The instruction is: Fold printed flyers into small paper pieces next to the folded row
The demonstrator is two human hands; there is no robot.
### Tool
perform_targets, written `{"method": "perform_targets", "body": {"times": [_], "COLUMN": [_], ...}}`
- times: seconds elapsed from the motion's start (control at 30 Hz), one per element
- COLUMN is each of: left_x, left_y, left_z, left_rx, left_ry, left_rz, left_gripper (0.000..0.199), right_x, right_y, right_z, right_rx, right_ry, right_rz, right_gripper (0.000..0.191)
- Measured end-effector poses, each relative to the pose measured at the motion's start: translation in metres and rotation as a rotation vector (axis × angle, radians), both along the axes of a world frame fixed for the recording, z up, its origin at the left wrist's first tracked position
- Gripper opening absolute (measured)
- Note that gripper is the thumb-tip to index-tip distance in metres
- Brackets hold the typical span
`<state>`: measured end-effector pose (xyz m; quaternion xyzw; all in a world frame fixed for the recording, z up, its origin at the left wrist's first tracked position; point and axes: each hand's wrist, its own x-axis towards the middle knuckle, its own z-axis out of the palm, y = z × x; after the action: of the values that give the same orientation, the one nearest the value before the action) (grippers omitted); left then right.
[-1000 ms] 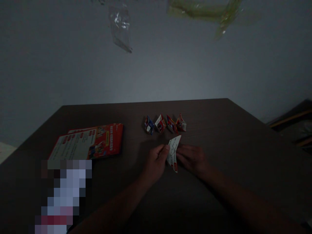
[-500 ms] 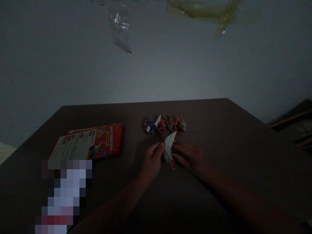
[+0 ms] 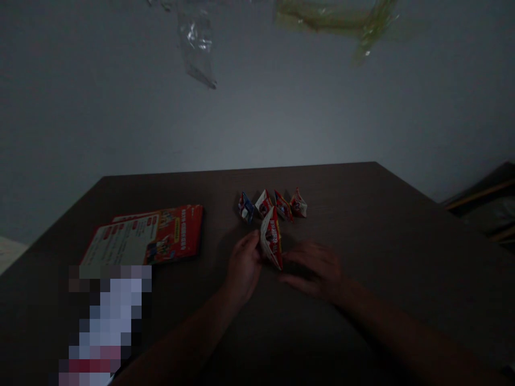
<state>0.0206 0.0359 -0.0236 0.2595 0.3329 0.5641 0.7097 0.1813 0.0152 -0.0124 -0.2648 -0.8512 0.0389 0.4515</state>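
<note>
Over the middle of the table, my left hand is closed on the left side of a folded paper boat, printed red on one face and pale on the other. It stands tilted, with pointed ends up and down. My right hand is just to its right, thumb and fingers apart. Whether a fingertip touches the paper is hard to tell in the dim light. Several smaller folded paper pieces stand in a row behind it, among them a blue one at the left and a pale-red one at the right.
A stack of red and white printed leaflets lies on the left of the dark wooden table. A pixelated patch covers the lower left. Behind stands a grey wall with a clear plastic piece and yellowish tape.
The paper has turned from its pale printed face to its red side and narrowed to a boat shape. My right hand has come off it, its fingers spreading. My left hand shifted slightly left.
</note>
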Motion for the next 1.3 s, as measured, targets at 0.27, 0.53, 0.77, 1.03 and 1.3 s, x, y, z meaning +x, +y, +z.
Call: {"method": "perform_targets", "body": {"times": [0.27,0.53,0.77,1.03,1.3], "left_x": [0.002,0.002,0.002,0.001,0.001], "left_y": [0.003,0.003,0.002,0.0,-0.005], "left_z": [-0.004,-0.006,-0.014,-0.009,-0.011], "left_rx": [0.032,0.009,0.074,0.082,0.228], "left_ry": [-0.071,-0.007,0.169,0.267,0.441], "left_rz": [0.027,0.033,0.04,0.046,-0.049], "left_gripper": [0.019,0.027,0.026,0.031,0.029], "right_x": [-0.003,-0.002,0.003,0.005,0.003], "right_y": [0.0,0.0,0.003,0.008,0.039], "right_z": [-0.001,0.001,0.0,0.008,0.015], "right_rx": [0.036,0.063,0.085,0.132,0.065], "right_ry": [0.018,0.032,0.002,-0.007,-0.026], "right_rz": [-0.001,-0.09,-0.139,-0.27,-0.465], "right_gripper": [0.021,0.017,0.016,0.01,0.01]}}
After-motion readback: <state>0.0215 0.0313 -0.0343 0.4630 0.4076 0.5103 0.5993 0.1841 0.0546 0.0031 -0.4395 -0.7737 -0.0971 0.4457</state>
